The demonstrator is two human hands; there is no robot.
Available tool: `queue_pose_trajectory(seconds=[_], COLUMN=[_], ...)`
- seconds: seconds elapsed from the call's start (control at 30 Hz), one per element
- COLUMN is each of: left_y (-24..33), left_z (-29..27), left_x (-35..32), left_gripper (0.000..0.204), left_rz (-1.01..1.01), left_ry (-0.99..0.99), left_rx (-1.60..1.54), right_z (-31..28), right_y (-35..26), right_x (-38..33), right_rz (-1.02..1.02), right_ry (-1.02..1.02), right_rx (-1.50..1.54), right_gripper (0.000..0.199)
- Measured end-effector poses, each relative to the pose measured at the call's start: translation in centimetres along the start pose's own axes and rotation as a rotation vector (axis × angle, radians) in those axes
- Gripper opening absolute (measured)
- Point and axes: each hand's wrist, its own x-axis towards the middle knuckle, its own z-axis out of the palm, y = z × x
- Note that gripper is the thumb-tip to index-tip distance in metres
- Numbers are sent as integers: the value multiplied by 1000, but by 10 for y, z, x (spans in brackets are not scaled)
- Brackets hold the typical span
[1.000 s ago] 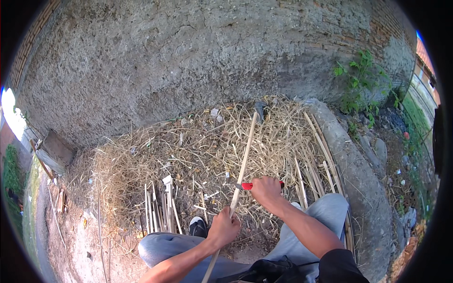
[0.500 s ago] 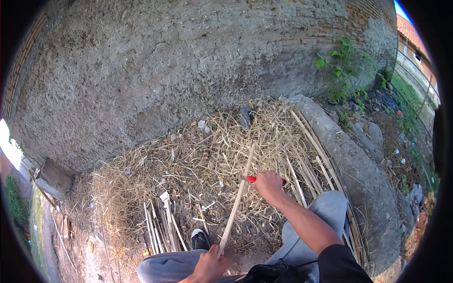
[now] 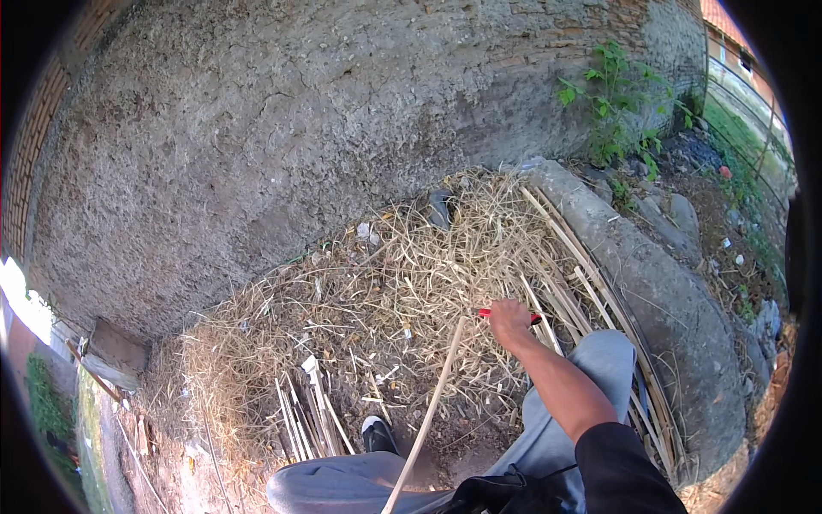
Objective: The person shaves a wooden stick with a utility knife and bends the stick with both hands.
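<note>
Since a moment ago the left hand has dropped out of sight below the lower edge, and the view has swung so that the straw heap sits further right. Only the right hand [image 3: 511, 319] shows now, stretched out over the straw pile [image 3: 377, 300] and closed around a red-handled tool [image 3: 485, 313]; a bit of red pokes out on each side of the fist, and I cannot tell what kind of blade it carries.

Just to the left of that hand, nearly touching it, is the top end of a long pale bamboo strip [image 3: 428, 411]. It slants down and leftward from there, passes over the person's grey trouser leg [image 3: 342, 484], and leaves the view at the bottom edge. What holds its lower end is hidden.

More split strips [image 3: 565, 300] lie fanned out on the right of the hand along a curved concrete kerb [image 3: 659, 291]. A small cluster of short slats [image 3: 308, 411] lies in the straw to the left, near a dark shoe [image 3: 377, 433]. Behind it all rises a rough plastered wall [image 3: 300, 128], with a green weed [image 3: 612, 103] at its right end.
</note>
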Motion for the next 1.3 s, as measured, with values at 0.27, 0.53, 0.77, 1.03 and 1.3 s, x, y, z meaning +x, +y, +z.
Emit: queue_pose_trajectory(seconds=[0.27, 0.53, 0.77, 1.03, 1.3], left_y=[-15, 25, 74, 74, 79], left_z=[-15, -27, -32, -11, -5], left_x=[8, 101, 179, 201, 199], left_gripper=[20, 27, 30, 31, 28], left_rz=[58, 38, 101, 159, 259], left_ry=[240, 163, 79, 212, 441], left_rx=[-48, -417, -652, -583, -227], right_z=[-50, -99, -89, -85, -72], right_y=[-42, -88, -96, -107, -117], right_x=[-30, -90, -101, -97, -94], right_rz=[-36, -307, -465, -448, -362], right_ry=[-18, 122, 122, 53, 43], right_rx=[194, 327, 299, 178, 172], right_gripper=[22, 20, 16, 16, 15])
